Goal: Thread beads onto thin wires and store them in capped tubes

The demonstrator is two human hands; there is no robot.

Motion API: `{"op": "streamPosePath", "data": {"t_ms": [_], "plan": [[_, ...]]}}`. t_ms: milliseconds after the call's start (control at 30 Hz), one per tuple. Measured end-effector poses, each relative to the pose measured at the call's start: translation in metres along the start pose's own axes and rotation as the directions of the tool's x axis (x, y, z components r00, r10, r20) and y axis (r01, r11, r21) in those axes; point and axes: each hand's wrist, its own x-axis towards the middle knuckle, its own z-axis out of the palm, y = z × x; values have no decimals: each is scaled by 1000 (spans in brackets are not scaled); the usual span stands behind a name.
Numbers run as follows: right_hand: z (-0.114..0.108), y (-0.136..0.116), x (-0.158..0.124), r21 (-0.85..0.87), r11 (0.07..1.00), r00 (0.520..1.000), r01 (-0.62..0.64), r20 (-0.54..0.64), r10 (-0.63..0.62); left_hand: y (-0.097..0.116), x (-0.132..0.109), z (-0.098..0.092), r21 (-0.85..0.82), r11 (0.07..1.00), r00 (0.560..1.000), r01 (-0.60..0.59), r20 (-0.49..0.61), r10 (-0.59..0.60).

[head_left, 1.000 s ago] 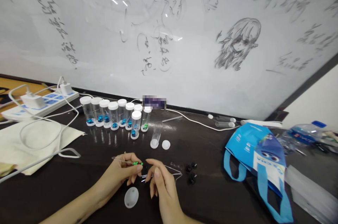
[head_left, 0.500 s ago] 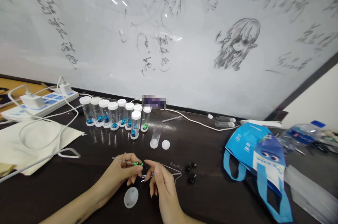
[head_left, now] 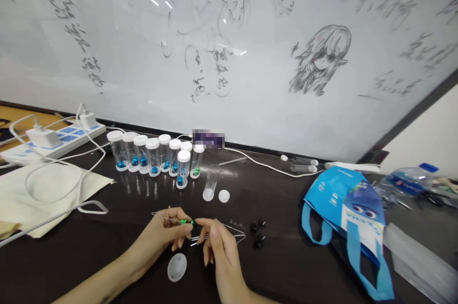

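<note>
My left hand (head_left: 165, 235) pinches a small green component with thin wire leads (head_left: 185, 222) just above the dark table. My right hand (head_left: 218, 246) is right beside it, thumb and fingers closed at the other end of the same piece. More thin wires (head_left: 234, 232) lie on the table under my right fingers. A white lid (head_left: 177, 267) lies flat below my hands. An open clear vial (head_left: 211, 182) stands beyond them with its white cap (head_left: 223, 196) next to it. A row of capped vials (head_left: 153, 157) with blue and green parts stands further back.
Small black parts (head_left: 258, 235) lie right of my hands. A blue bag (head_left: 352, 218) and a plastic bottle (head_left: 408, 183) are at the right. A cream cloth bag (head_left: 43, 194), white cables and a power strip (head_left: 53, 139) fill the left. A whiteboard (head_left: 229, 51) backs the table.
Almost nothing: my hands stay together on the green component, and the view has shifted very slightly.
</note>
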Motion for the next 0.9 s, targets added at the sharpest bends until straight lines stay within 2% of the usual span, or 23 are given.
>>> {"op": "streamPosePath", "data": {"t_ms": [67,200,467,700,900], "plan": [[0,0,-1,11,1000,1000,4,-1,-4,-1,0,-1,-2,1000,1000,-3,-1,3],[1,3,-3,22,998,998,-64,4,64,0,0,0,-2,1000,1000,0,21,0],[1,9,1,-91,993,997,-81,1,81,0,-2,0,27,1000,998,-1,67,0],[2,9,1,-22,995,994,-102,38,103,-2,-1,0,36,999,997,-7,80,4],[2,5,2,-41,992,992,-117,49,119,1,-3,3,37,999,998,0,63,-2]]}}
